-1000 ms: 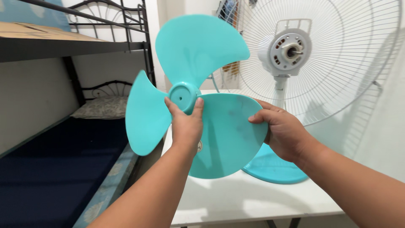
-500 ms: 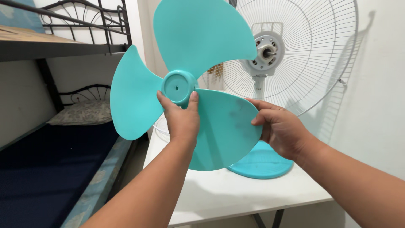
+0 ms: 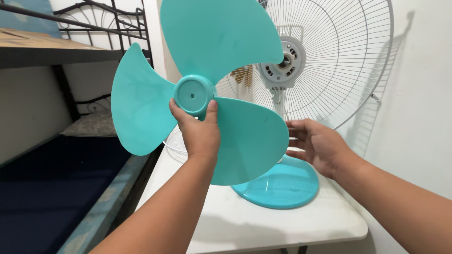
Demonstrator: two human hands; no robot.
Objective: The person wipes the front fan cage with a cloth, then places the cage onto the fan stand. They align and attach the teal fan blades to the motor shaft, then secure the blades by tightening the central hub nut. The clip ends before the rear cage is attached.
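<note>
Head view: left hand [image 3: 200, 134] fingers pinching fan blade [image 3: 202, 89] hub; right hand [image 3: 318, 146] fingers spread; white table [image 3: 263, 221], bunk bed [image 3: 56, 51].

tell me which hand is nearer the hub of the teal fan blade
Left. The left hand grips the hub, thumb and fingers on its rim. The right hand is open, off past the edge of the lower blade, not touching it.

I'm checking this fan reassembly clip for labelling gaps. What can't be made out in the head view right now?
- Motor shaft: too small and shadowed to tell its shape.
- Fan stand: its lower part is hidden behind the teal blade.
- Blade tip: cut off by the top edge.
- Left hand: palm side hidden, only fingers on the hub show.
- Table: legs cut off by the bottom edge.
- Right hand: open beside the blade; contact unclear.
</note>
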